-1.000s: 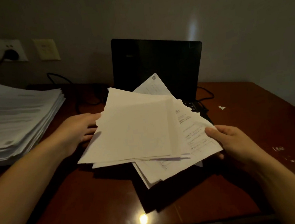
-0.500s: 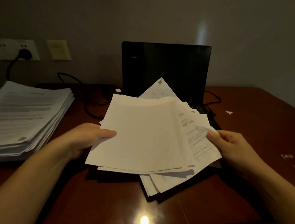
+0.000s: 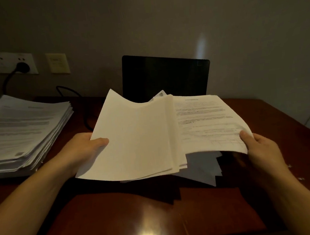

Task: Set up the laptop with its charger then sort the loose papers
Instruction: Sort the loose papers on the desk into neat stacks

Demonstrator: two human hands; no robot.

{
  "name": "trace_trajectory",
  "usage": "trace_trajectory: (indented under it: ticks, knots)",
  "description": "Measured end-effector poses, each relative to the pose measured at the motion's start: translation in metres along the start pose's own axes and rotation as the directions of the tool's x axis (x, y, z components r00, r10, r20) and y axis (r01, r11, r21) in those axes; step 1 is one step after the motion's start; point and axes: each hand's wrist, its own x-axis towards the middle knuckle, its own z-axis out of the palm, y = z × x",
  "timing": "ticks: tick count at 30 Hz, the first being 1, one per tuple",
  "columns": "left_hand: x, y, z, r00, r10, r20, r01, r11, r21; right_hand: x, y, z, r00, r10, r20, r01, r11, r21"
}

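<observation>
The left hand (image 3: 85, 149) grips the left edge of a fanned bundle of loose papers (image 3: 139, 137), held above the desk (image 3: 159, 214) in front of the laptop (image 3: 165, 77); its thumb lies on top of the uppermost blank sheet and its other fingers are hidden beneath the bundle. The right hand (image 3: 260, 149) pinches the lower right corner of a printed sheet (image 3: 207, 124) that spreads out to the right from under the blank ones; the thumb presses on the top face, and the fingers curl under the paper, mostly out of sight. The top edge of the blank sheet sags in a curve; a small corner of another printed page pokes up behind it. More sheets (image 3: 201, 167) hang or lie askew under the bundle, in shadow; whether they rest on the desk or are part of what is held cannot be told.

The laptop stands open at the back of the desk, its screen dark; its keyboard is hidden behind the papers. On the wall to the left, a black plug (image 3: 22, 67) sits in a white socket plate (image 3: 11, 62), beside a cream switch plate (image 3: 57, 63); a black cable (image 3: 69, 91) loops down behind the desk edge and runs toward the laptop, its end covered by the papers. A tall stack of printed pages (image 3: 24, 132) rests on the left of the dark reddish desk, well apart from the held bundle; a lamp's glare shines on the near edge of the wood.
</observation>
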Motion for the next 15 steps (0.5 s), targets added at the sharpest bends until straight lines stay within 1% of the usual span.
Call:
trace_trajectory:
  ticks: [2,4,5,7,10,12,15]
  knots:
    - [-0.003,0.004,0.002,0.999,0.032,-0.041,-0.031,0.999,0.04,0.001,-0.009,-0.001,0.994,0.104,-0.014,-0.1,0.981,0.164]
    - [-0.006,0.008,0.003,0.995,0.061,-0.076,-0.052,0.993,0.106,0.0,-0.017,0.0,0.977,0.212,-0.019,-0.194,0.925,0.327]
    - [-0.007,0.01,0.004,0.994,0.073,-0.085,-0.06,0.988,0.145,0.001,-0.019,0.001,0.968,0.252,-0.015,-0.226,0.892,0.392]
    - [-0.011,0.01,0.005,0.994,0.084,-0.073,-0.068,0.976,0.206,0.0,-0.024,0.004,0.958,0.283,0.034,-0.265,0.84,0.474]
    - [-0.016,0.009,0.006,0.995,0.077,-0.056,-0.062,0.97,0.234,-0.002,-0.029,0.011,0.957,0.272,0.1,-0.284,0.808,0.517]
    - [-0.018,0.009,0.011,0.996,0.071,-0.056,-0.058,0.975,0.213,-0.007,-0.032,0.018,0.964,0.241,0.114,-0.265,0.832,0.488]
    - [-0.022,0.009,0.022,0.998,0.039,-0.059,-0.033,0.994,0.104,-0.013,-0.027,0.032,0.965,0.228,0.128,-0.261,0.879,0.4]
